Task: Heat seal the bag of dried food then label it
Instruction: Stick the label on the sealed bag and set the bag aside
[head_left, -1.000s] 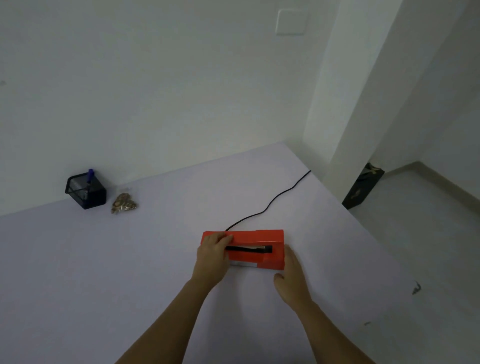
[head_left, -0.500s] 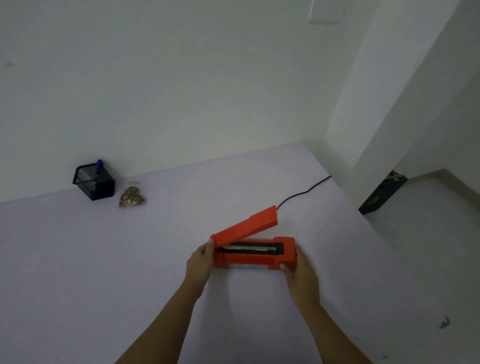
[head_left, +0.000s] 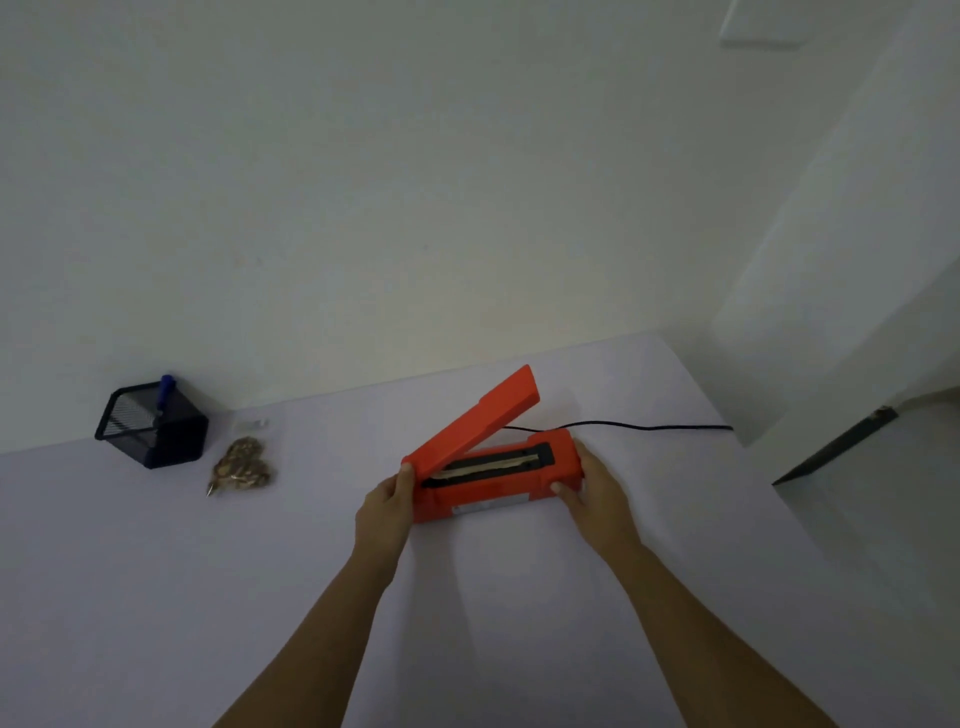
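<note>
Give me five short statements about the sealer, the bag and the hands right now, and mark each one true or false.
1. The orange heat sealer's lid is raised. True.
2. The bag of dried food lies between the sealer's bars. False: it lies on the table beside the black mesh pen holder, apart from the sealer.
3. The left hand and the right hand grip opposite ends of the sealer. True.
4. The sealer has no cord. False: a black cord runs from it toward the table's right edge.
5. A blue pen stands in the mesh holder. True.
</note>
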